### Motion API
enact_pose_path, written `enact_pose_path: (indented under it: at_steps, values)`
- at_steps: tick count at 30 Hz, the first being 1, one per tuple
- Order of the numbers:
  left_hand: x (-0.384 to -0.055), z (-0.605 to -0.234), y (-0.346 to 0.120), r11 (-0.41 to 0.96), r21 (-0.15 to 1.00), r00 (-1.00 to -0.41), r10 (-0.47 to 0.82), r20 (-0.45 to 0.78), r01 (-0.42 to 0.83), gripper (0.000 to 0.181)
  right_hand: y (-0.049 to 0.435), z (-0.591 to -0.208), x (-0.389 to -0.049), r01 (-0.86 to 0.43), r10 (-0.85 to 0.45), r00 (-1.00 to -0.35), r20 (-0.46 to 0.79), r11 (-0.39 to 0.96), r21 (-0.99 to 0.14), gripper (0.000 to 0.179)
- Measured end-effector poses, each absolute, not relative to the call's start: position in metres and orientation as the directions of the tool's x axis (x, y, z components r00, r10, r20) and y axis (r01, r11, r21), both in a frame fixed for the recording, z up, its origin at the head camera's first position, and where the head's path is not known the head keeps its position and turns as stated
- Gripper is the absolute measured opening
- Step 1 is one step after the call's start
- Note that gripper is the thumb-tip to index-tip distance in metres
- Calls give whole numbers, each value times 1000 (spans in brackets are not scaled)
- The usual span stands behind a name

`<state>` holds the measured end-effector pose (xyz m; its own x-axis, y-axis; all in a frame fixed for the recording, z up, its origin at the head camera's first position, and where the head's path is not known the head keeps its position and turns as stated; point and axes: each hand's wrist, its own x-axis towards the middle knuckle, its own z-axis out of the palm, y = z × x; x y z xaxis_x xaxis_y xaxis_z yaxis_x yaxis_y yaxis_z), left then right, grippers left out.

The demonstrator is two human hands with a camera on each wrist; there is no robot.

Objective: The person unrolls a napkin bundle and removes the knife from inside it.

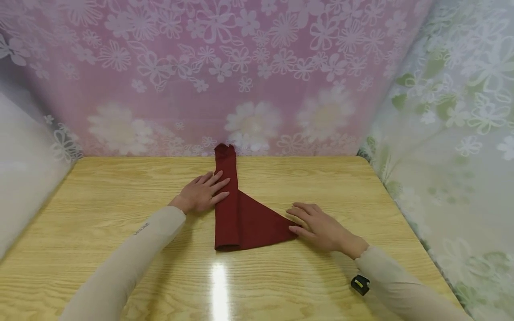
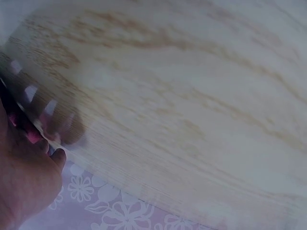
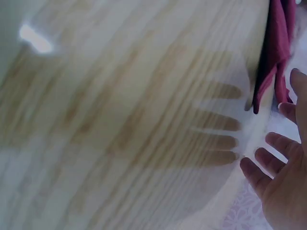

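A dark red cloth (image 1: 226, 223) lies on the table, folded into a long narrow strip with a triangular flap (image 1: 261, 220) spread to the right. Its far end is bunched and reaches the table's back edge. My left hand (image 1: 202, 191) rests on the strip's left side, fingers straight and spread. At the flap's pointed tip is my right hand (image 1: 325, 227), fingers apart and loosely extended. In the right wrist view, the right hand (image 3: 283, 177) is beside the hanging-looking red cloth (image 3: 276, 52), not gripping it. The left wrist view shows only part of the left hand (image 2: 31, 182).
The wood-grain table (image 1: 140, 276) reflects a bright light near its front. A pink flowered curtain (image 1: 180, 98) stands behind it, with a pale flowered one (image 1: 453, 178) on the right. A small black device (image 1: 360, 284) sits by the right sleeve.
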<state>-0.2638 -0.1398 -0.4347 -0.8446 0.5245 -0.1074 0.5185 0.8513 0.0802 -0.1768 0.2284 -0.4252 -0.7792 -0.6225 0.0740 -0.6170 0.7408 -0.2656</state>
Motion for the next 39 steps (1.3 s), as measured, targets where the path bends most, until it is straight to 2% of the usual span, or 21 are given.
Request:
enact_pose_path:
  at_steps: [9, 18, 22, 27, 39]
  values:
    - [-265, -435, -140, 856, 76, -849, 516, -114, 511, 58, 227, -432, -176, -665, -687, -727, 11, 700, -259, 49]
    - [-264, -437, -139, 854, 64, -848, 520, -105, 516, 57, 228, -434, -175, -662, -673, -739, 8, 725, -192, 52]
    - [-265, -438, -139, 855, 65, -849, 519, -101, 515, 58, 228, -434, -175, -684, -696, -718, -9, 708, -178, 51]
    - [-266, -440, -139, 856, 54, -850, 517, -104, 514, 59, 229, -435, -175, -704, -719, -695, -13, 685, -188, 48]
    - [-265, -439, -139, 857, 62, -851, 515, -100, 511, 58, 232, -442, -172, -704, -722, -691, 10, 671, -234, 48]
